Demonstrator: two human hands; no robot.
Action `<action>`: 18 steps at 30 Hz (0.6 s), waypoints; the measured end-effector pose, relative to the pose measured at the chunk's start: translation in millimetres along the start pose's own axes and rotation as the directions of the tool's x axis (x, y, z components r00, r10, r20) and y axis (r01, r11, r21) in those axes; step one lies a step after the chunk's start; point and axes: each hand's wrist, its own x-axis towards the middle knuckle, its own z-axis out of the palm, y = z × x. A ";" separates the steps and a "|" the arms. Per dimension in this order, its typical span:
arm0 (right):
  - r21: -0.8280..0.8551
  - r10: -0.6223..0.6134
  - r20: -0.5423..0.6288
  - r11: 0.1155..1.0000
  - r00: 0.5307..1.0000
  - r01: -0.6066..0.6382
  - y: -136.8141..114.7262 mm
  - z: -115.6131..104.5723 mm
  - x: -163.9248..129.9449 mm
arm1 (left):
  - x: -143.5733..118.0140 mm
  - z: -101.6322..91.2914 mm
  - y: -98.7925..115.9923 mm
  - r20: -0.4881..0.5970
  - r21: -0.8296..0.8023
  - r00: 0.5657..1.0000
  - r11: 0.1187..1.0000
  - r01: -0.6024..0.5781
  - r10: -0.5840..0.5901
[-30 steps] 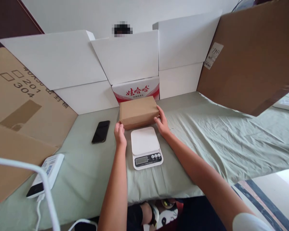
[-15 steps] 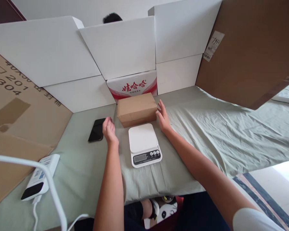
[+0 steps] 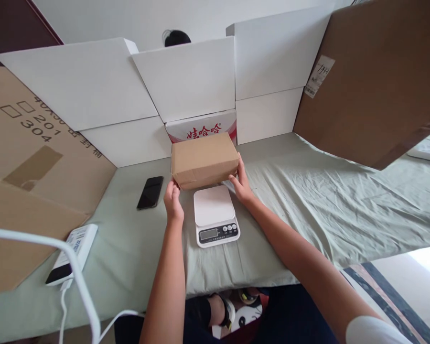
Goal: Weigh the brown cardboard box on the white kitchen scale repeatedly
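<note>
A brown cardboard box [image 3: 205, 160] is gripped at both ends between my two hands, just behind the scale. My left hand [image 3: 173, 201] holds its lower left corner, with some fingers hidden. At the right end, my right hand [image 3: 241, 182] has its thumb on the front and fingers around the side. The box looks slightly raised and tilted. In front of it lies a white digital kitchen scale [image 3: 215, 208] with a bare platform and a dark display. A black smartphone [image 3: 150, 192] rests to the left of my left hand.
White boxes [image 3: 186, 81] form a wall at the back, with a red-lettered carton [image 3: 204, 130] below. Large brown cardboard panels [image 3: 365, 86] flank the sides. A white power strip [image 3: 72, 253] and its cable lie at left on the green cloth [image 3: 294, 191]. The top of a person's head shows behind.
Both hands have closed in from beside the cardboard box and taken hold of its ends. The box has come up and a little toward me. The camera view has shifted slightly.
</note>
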 end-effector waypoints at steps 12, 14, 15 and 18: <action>-0.074 -0.062 0.107 0.995 0.992 0.070 -46.4 -28.7 -100.4 | -122.6 -53.5 20.8 -0.100 -0.107 0.990 0.990 0.088 -0.099; -0.072 -0.060 0.105 0.995 0.993 0.068 -47.4 -29.0 -104.8 | -125.7 -52.4 23.9 -0.110 -0.135 0.987 0.986 0.102 -0.117; -0.072 -0.058 0.100 0.995 0.993 0.065 -47.3 -28.8 -105.4 | -125.6 -51.3 25.2 -0.110 -0.137 0.986 0.984 0.111 -0.127; -0.080 -0.057 0.079 0.995 0.995 0.063 -46.4 -27.9 -104.4 | -123.5 -48.6 27.2 -0.097 -0.113 0.984 0.984 0.140 -0.151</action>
